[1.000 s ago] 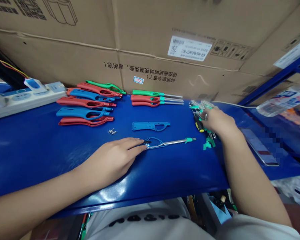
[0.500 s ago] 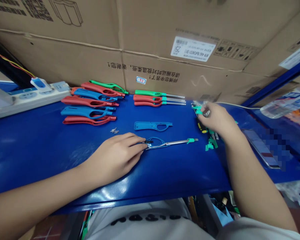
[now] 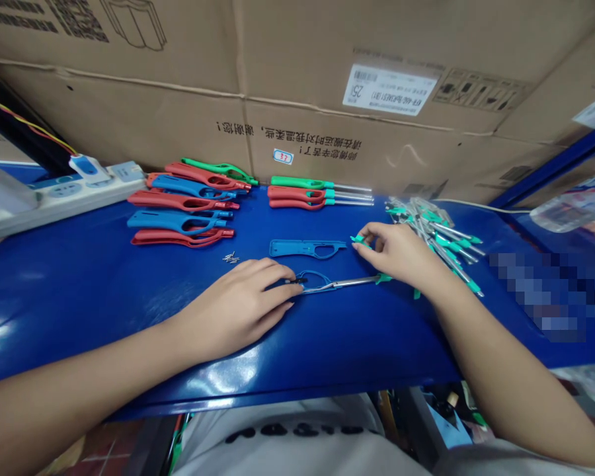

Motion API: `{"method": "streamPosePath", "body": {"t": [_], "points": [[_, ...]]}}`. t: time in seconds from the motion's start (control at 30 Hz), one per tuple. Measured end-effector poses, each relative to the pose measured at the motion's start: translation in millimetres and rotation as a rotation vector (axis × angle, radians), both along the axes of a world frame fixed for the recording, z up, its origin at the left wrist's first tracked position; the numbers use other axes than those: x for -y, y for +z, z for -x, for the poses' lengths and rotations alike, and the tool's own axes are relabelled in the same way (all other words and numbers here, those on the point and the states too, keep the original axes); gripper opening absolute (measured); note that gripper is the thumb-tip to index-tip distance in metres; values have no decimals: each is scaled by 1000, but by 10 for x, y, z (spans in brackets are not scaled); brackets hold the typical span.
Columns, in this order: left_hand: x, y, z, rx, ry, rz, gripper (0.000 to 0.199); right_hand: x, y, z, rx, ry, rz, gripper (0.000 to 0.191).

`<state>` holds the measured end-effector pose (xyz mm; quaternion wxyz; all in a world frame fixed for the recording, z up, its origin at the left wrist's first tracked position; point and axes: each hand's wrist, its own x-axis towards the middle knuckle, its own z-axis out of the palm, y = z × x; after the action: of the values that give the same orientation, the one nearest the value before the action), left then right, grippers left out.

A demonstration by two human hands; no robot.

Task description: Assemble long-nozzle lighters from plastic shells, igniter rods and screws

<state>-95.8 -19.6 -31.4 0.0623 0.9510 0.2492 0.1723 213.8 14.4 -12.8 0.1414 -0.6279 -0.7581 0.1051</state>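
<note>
My left hand (image 3: pixel 250 304) lies over a blue gas lighter half (image 3: pixel 311 274), its closed fingers pressing the handle end down on the table and hiding much of it. A thin metal tube (image 3: pixel 357 281) runs right from that half, with a green piece (image 3: pixel 385 278) near its tip, partly behind my right wrist. Pinched in the fingertips of my right hand (image 3: pixel 401 254) is a small green plastic part (image 3: pixel 359 240), held just above the tube. Just beyond lies the other blue handle half (image 3: pixel 297 248), flat and separate.
Red, blue and green lighter handles (image 3: pixel 183 199) are stacked at the back left. Lighters with metal tubes (image 3: pixel 322 196) lie back centre. Small screws (image 3: pixel 231 257) sit near my left hand. A heap of tubes and green parts (image 3: pixel 449 231) is at right. A power strip (image 3: pixel 64 190) and cardboard (image 3: pixel 178 99) border the table.
My right hand has moved left from the heap to above the metal tube, bringing the small green part along. My left hand stays on the lighter half.
</note>
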Motion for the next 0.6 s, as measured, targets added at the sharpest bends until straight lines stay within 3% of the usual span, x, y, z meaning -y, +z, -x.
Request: {"method": "streamPosePath", "body": {"t": [0.2,0.37,0.6], "points": [[20,30,5,-51,7,-92,24,-8,-26,4,-202,36,95,21],[5,68,0,-78,-18,-77,19,21,-9,23,-170,59,86,22],[24,83,0,-90,-31,-51,17,34,39,-13,-156,16,201,15]]}}
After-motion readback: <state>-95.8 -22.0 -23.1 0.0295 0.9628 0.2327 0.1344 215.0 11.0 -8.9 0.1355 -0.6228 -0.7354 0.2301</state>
